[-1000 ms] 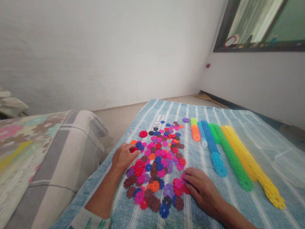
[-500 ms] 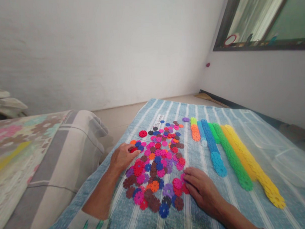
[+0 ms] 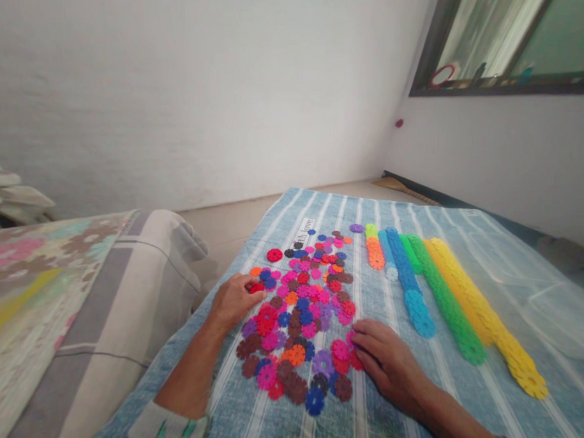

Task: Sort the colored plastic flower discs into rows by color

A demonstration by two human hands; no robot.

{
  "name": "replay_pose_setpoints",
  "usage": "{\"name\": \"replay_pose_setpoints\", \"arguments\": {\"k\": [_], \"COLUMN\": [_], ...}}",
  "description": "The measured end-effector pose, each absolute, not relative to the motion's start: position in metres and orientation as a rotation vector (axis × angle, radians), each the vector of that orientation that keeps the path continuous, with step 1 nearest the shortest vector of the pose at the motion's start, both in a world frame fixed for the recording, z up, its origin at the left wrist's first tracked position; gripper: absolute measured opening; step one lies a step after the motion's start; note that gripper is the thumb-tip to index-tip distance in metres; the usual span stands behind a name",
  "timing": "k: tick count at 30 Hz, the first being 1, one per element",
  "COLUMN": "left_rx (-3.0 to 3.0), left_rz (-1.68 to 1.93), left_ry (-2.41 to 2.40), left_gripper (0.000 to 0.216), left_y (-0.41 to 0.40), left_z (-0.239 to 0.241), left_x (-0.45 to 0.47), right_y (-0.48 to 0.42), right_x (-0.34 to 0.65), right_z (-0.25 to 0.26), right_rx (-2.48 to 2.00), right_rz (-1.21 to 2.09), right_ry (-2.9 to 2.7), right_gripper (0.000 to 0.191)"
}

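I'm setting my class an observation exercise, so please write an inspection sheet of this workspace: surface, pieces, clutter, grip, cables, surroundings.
Surface: blue cloth with white stripes.
Pieces: loose discs in mixed colours, many overlapping; to their right, overlapping discs form a yellow row, green row and blue row, among others.
Clutter: what looks like clear plastic right of the yellow row.
Grip: left hand has its fingers at a red disc, firmness unclear; right hand rests with fingertips at a pink disc.
Cables: nothing seen.
Surroundings: white wall ahead, window at upper right, flowered cover at left.
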State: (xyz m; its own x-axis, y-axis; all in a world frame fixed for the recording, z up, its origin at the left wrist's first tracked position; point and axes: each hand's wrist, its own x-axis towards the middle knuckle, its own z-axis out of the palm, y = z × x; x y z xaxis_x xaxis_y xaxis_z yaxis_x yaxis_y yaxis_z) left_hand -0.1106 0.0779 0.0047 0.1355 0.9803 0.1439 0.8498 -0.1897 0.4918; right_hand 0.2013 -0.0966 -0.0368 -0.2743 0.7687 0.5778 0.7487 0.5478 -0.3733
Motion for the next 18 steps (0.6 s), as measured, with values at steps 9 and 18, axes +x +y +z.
{"name": "replay_pose_setpoints", "arguments": {"k": [9,18], "left_rx": [2.161,2.175], "left_rz": [0.567,0.514], "left_ry": [1.801,1.796], "left_gripper": [0.031,0.035], "left_y": [0.0764,0.0777], "left_z": [0.0084,0.0045], "left_x": [-0.1086,-0.1115], "right_y": [-0.0962,-0.0971], "right_x": [0.2023,0.2025], "right_z": [-0.0374,-0.0387], "right_rx": [-1.218,-1.214], "right_rz": [0.022,0.0], "right_ry": [-2.055,-2.051], "right_gripper": [0.025,0.025]}}
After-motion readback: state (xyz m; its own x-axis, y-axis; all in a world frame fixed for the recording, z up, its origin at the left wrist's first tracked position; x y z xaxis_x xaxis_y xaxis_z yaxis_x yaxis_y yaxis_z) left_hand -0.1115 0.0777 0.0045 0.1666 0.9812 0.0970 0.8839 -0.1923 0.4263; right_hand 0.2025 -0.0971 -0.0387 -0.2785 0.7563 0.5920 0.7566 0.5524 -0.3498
